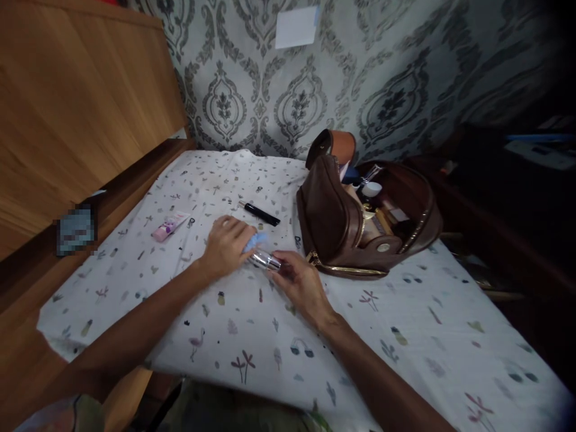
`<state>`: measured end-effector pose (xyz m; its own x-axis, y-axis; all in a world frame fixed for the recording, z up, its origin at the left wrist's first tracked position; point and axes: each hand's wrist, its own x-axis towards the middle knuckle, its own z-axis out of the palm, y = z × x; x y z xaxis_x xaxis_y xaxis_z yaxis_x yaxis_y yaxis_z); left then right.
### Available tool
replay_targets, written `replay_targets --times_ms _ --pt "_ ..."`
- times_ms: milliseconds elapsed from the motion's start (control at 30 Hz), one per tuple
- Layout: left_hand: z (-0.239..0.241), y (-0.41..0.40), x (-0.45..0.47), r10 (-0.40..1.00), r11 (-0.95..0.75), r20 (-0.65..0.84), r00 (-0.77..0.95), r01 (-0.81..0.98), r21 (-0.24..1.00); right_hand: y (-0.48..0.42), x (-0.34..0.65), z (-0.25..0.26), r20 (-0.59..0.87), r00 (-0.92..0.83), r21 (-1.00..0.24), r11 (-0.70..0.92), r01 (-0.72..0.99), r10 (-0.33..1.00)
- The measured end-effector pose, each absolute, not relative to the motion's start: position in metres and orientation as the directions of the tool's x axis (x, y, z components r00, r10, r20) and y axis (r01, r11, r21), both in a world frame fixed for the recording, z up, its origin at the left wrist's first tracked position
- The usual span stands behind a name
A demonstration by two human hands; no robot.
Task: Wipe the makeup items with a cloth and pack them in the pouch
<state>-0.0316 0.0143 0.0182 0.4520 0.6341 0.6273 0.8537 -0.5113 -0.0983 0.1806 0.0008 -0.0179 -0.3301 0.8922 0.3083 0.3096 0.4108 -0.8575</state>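
Observation:
Between my hands is a small shiny silver cylinder [265, 260], possibly a cosmetic container. Its right end is gripped by the fingers of my right hand [305, 287]. My left hand [228, 245] is closed on a light blue cloth [255, 241], bunched against the cylinder's left end. Just beyond my hands a black tube with a silver end [261, 213] lies on the patterned white cloth. A pink and white squeeze tube [169, 227] rests to the left of my left hand.
An open brown leather bag [330, 210] stands right of my hands, filled with cosmetics, including a white-capped jar [371, 190]. The patterned white cloth [225, 354] covers the table. Wooden panelling [85, 90] rises at the left, and a patterned wall [270, 78] stands behind.

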Motion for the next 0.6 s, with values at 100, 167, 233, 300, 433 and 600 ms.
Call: replay_targets --times_ms 100,167,233,300,433,600 --pt "0.017 0.005 -0.015 0.651 -0.588 0.523 0.550 0.802 -0.111 0.000 0.180 -0.019 0.305 -0.353 -0.847 0.421 0.324 0.885" --pt "0.020 0.004 -0.013 0.737 -0.559 0.432 0.521 0.828 -0.046 0.000 0.180 -0.021 0.309 -0.347 -0.853 0.419 0.310 0.886" --pt "0.026 0.006 -0.017 0.843 -0.469 0.328 0.426 0.881 0.064 0.001 0.180 -0.021 0.309 -0.330 -0.869 0.406 0.283 0.892" --pt "0.034 0.010 -0.026 0.924 -0.356 0.208 0.322 0.921 0.157 0.001 0.179 -0.020 0.290 -0.324 -0.889 0.379 0.257 0.900" --pt "0.046 0.016 -0.041 0.978 -0.209 0.054 0.202 0.948 0.240 0.001 0.178 -0.017 0.229 -0.317 -0.929 0.304 0.211 0.921" --pt "0.044 0.019 -0.046 0.979 -0.201 0.039 0.199 0.936 0.290 0.006 0.179 -0.023 0.059 -0.268 -0.986 0.099 0.136 0.962"
